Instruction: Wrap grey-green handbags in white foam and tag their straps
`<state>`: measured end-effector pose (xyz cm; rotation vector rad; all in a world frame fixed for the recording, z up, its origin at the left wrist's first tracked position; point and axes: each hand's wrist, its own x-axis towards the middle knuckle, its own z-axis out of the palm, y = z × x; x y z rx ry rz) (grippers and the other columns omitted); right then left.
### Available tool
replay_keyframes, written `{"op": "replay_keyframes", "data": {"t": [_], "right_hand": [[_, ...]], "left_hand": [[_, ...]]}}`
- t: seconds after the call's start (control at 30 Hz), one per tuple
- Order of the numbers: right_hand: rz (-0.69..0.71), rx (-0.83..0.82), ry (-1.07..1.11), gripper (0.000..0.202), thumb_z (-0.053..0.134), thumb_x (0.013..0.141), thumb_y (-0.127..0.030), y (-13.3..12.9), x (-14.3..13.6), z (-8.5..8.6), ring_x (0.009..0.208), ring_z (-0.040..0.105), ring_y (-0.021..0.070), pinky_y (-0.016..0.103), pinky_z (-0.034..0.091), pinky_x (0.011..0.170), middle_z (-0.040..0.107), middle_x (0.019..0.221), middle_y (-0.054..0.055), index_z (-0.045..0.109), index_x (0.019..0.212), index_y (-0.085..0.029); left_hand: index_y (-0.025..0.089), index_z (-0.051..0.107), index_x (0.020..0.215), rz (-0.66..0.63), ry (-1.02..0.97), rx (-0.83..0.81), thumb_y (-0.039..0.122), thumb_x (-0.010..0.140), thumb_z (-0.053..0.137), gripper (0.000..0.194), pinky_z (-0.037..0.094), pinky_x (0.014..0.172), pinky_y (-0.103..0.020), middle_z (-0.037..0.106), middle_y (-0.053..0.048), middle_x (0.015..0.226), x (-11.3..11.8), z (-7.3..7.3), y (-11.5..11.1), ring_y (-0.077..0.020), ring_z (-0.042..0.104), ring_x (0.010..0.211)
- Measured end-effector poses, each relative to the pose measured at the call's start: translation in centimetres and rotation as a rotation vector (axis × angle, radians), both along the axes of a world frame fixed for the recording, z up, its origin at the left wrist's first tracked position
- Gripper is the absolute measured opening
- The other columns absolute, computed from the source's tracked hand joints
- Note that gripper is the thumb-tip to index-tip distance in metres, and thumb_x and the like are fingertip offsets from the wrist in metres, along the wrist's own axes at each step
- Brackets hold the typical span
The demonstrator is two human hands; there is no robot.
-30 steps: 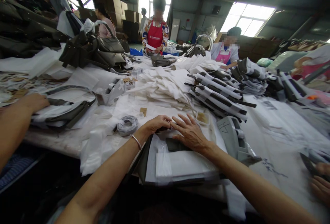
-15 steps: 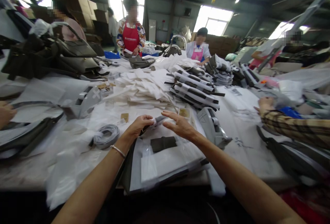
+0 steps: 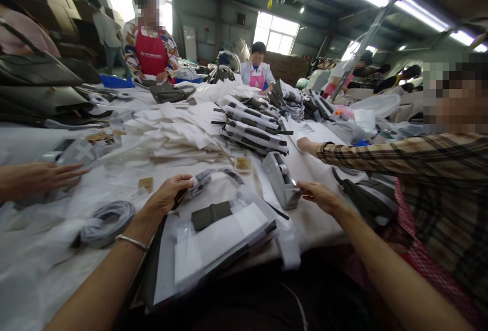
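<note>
A dark olive handbag (image 3: 160,249), its front covered with white sheets (image 3: 217,242) and clear film, lies before me at the table edge. My left hand (image 3: 173,191) is closed on one end of its handle (image 3: 208,178), which arches up in a pale wrapping. To the right stands a grey tape dispenser (image 3: 280,181) with a roll in it. My right hand (image 3: 318,196) reaches to the dispenser's front end, fingertips pinched at the tape there; the tape itself is hardly visible.
A coiled grey strap (image 3: 107,221) lies left. Behind are a heap of white sheets (image 3: 171,127) and stacked wrapped bags (image 3: 255,135). A small dish (image 3: 243,164) stands near the handle. A co-worker's hand (image 3: 46,176) is at left; a co-worker in plaid (image 3: 381,155) reaches in from the right.
My view has turned right. My right hand has left the handle and moved right to the tape dispenser. My left hand stays on the handle, which now arches freely.
</note>
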<state>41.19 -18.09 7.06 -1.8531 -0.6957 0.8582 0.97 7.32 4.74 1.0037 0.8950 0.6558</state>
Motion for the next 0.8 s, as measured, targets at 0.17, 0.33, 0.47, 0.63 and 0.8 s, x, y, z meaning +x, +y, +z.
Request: {"op": "replay_keyframes", "data": {"t": [0.17, 0.33, 0.47, 0.63, 0.8], "right_hand": [[-0.091, 0.088, 0.007, 0.043, 0.082, 0.05, -0.052, 0.7, -1.3, 0.1, 0.085, 0.064, 0.0243, 0.037, 0.046, 0.08, 0.073, 0.084, 0.009, 0.073, 0.074, -0.017], [-0.213, 0.22, -0.099, 0.034, 0.079, 0.056, -0.049, -0.5, -3.4, 0.8, 0.086, 0.062, 0.0241, 0.035, 0.045, 0.081, 0.071, 0.08, 0.005, 0.071, 0.071, -0.019], [-0.314, 0.227, -0.17, 0.029, 0.079, 0.054, -0.046, -2.8, -4.1, -1.2, 0.078, 0.063, 0.0249, 0.035, 0.048, 0.075, 0.071, 0.073, 0.004, 0.071, 0.066, -0.021], [-0.35, -0.05, -0.275, 0.033, 0.076, 0.048, -0.052, -5.5, -2.5, -4.5, 0.075, 0.066, 0.0314, 0.04, 0.051, 0.068, 0.072, 0.069, 0.007, 0.073, 0.06, -0.022], [-0.181, 0.163, -0.328, 0.044, 0.079, 0.061, -0.057, -1.8, -7.8, 0.9, 0.092, 0.068, 0.0312, 0.037, 0.051, 0.081, 0.076, 0.092, 0.008, 0.078, 0.088, -0.022]], "left_hand": [[0.012, 0.066, 0.089, 0.033, -0.017, -0.016, 0.013, 0.05, 0.085, 0.044, 0.047, 0.047, -0.02, 0.07, -0.003, 0.068, 0.1, 0.1, 0.0, -0.0138, 0.062, 0.052], [0.012, 0.065, 0.089, 0.032, -0.011, -0.014, 0.014, 0.05, 0.085, 0.045, 0.046, 0.046, -0.02, 0.069, -0.003, 0.068, 0.1, 0.2, -0.1, -0.0137, 0.062, 0.051], [0.013, 0.063, 0.09, 0.025, -0.004, -0.005, 0.017, 0.049, 0.086, 0.048, 0.046, 0.048, -0.02, 0.069, -0.001, 0.067, 0.1, 0.2, -0.1, -0.0128, 0.061, 0.051], [0.013, 0.062, 0.093, 0.056, 0.009, 0.039, 0.021, 0.049, 0.086, 0.051, 0.043, 0.049, -0.021, 0.067, 0.0, 0.065, 0.1, -0.1, -0.6, -0.0129, 0.06, 0.051], [0.012, 0.062, 0.095, 0.089, 0.021, 0.119, 0.025, 0.049, 0.085, 0.053, 0.042, 0.052, -0.022, 0.067, 0.0, 0.067, 0.4, -0.2, -1.0, -0.0121, 0.058, 0.053]]}}
